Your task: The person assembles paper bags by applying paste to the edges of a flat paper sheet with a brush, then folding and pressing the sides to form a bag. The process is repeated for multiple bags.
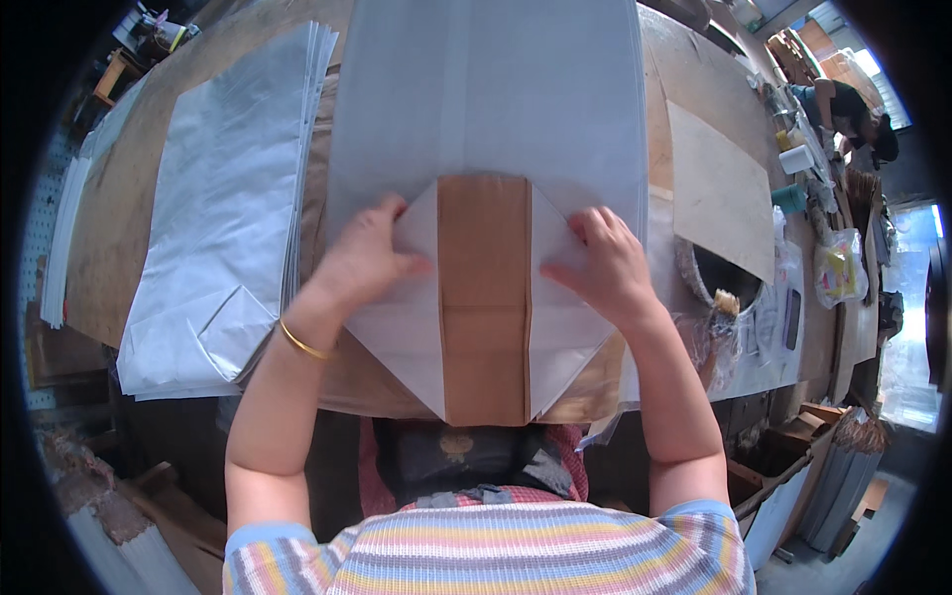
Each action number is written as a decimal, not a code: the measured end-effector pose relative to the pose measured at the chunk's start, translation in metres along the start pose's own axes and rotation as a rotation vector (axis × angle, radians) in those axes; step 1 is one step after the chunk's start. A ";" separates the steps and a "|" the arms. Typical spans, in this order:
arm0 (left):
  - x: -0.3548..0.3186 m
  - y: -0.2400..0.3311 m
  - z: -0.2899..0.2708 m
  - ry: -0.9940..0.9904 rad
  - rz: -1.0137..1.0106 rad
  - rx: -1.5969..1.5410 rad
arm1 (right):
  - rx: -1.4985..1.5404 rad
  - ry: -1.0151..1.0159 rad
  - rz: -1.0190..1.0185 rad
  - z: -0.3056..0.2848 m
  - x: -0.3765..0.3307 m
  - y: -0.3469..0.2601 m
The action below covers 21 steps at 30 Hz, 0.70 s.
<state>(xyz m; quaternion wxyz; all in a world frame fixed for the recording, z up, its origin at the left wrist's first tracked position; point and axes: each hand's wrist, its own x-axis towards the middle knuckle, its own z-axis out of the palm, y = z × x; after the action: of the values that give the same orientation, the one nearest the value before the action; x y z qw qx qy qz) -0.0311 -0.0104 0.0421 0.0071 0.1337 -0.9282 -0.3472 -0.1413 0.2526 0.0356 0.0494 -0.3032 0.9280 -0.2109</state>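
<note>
In front of me lies a large white paper sack (496, 99), its near end opened out into a pointed fold shape. A brown inner strip (484, 297) shows down the middle, between white folded flaps. On the left flap rests my left hand (369, 256), thumb apart from the fingers, a gold bangle (302, 342) at its wrist. My right hand (610, 260) is on the right flap in the same way, thumb stretched inward. Both hands are slightly blurred, and neither has anything plainly gripped.
A stack of white sacks (233, 169) lies to the left, the top one with a folded end. On the right are a flat board (719, 183), a brush (727, 302) above a dark round opening, and plastic bags (841, 268). A person (848, 109) bends over at the far right.
</note>
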 end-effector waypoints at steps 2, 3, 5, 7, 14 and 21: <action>0.007 -0.001 -0.023 -0.201 -0.108 0.100 | 0.074 -0.035 0.004 0.000 0.007 0.000; 0.008 -0.004 -0.032 -0.296 -0.165 0.147 | 0.108 -0.054 -0.001 -0.002 0.012 0.000; 0.001 -0.015 -0.033 -0.224 -0.059 0.182 | 0.053 -0.240 -0.071 -0.022 0.014 0.012; -0.008 -0.031 -0.027 -0.067 0.223 0.187 | 0.094 -0.358 -0.116 -0.030 0.016 0.027; -0.008 -0.012 -0.008 -0.208 0.235 0.847 | -0.452 -0.182 -0.684 -0.025 0.017 0.018; -0.059 -0.006 0.058 -0.249 0.426 0.636 | -0.153 -0.255 -0.598 0.030 -0.028 -0.038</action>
<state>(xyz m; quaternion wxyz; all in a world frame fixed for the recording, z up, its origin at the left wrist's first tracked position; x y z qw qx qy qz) 0.0210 0.0373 -0.0010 -0.0754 -0.1095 -0.9900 -0.0470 -0.0914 0.2310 0.0236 0.0781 -0.5888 0.7975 -0.1060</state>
